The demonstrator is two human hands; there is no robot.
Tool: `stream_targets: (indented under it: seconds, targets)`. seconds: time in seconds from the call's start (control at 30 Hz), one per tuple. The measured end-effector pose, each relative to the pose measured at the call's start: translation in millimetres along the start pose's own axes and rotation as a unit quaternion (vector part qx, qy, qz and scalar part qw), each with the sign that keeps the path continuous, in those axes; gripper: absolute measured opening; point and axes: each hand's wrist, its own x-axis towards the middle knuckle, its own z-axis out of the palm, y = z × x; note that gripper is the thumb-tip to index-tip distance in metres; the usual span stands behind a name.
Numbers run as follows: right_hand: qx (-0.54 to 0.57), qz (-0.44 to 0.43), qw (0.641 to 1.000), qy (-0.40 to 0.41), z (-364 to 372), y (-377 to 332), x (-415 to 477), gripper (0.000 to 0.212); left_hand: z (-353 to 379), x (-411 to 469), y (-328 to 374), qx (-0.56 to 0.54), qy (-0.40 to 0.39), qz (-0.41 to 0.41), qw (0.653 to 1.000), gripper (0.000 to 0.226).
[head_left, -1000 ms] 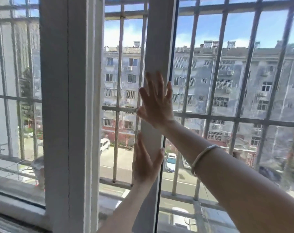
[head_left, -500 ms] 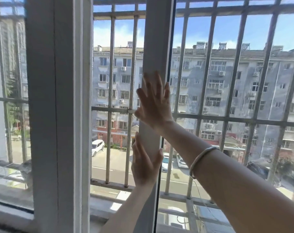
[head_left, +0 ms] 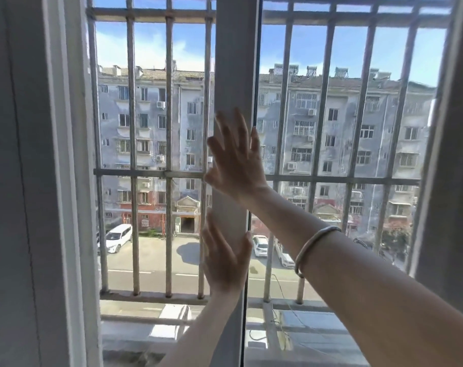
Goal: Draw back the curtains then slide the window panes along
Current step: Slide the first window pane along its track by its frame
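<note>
1. Centre of scene: grey upright window pane frame, both palms flat on it.
2. Right hand above, fingers spread; silver bangle on wrist.
3. Left hand below, fingers spread.
4. No readable writing.

Both palms flat, fingers spread, on the sliding pane's vertical stile: right hand above, left hand below, a short bare stretch of stile between them. Left of the hands: open gap with no glass, free up to the fixed window frame post. Reaching outward through that gap is blocked by the security grille, whose bar spacing looks narrower than a spread hand. Right of the hands: pane glass shuts off everything behind it, with another upright frame member at the far right edge. Right forearm with bracelet crosses in front of the glass.
</note>
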Motion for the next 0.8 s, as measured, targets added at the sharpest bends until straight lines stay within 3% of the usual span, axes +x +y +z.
stream_targets:
  seconds: [0.5, 0.8]
  targets:
    - [-0.091, 0.059, 0.994, -0.027, -22, 73, -45, 0.055, 41, -30, 39, -0.077, -0.111, 0.072, 0.988, 0.072]
    - [-0.138, 0.132, 0.982, 0.009, -17, 53, -43, 0.047, 50, -10, 16, -0.126, -0.188, 0.122, 0.966, 0.077]
